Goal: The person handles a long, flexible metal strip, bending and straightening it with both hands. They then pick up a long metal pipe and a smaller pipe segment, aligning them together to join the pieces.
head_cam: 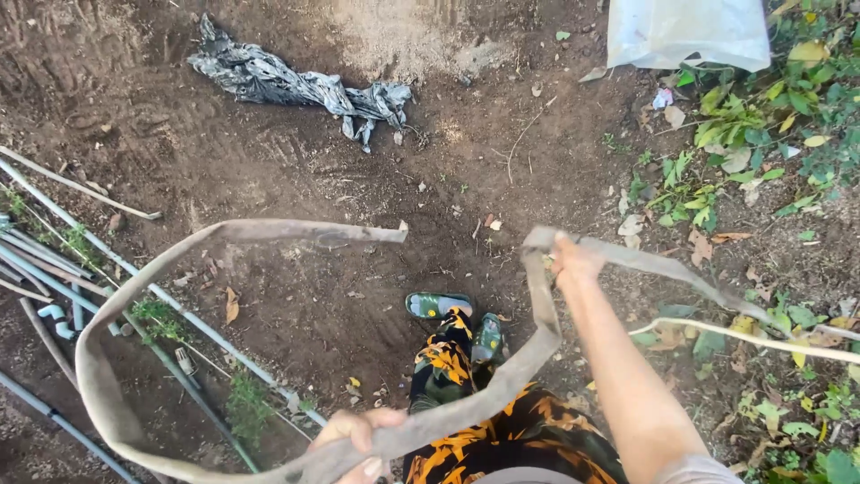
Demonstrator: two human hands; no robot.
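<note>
Over bare dirt: both hands grip one flat, flattened hose, looped wide.

At far left, a bundle of thin grey pipes lies on the soil, with the hose's loop curving over it. The left hand, low in the view, has its fingers curled shut round the hose where the band passes close to the body. From there the band rises rightward past the orange-and-black patterned trousers and green sandals. The right hand, arm outstretched, is closed on the hose at its fold; individual fingers cannot be told. The hose runs off right over leafy weeds. Upper middle: crumpled grey sheet. Upper right: white plastic bag.
</note>
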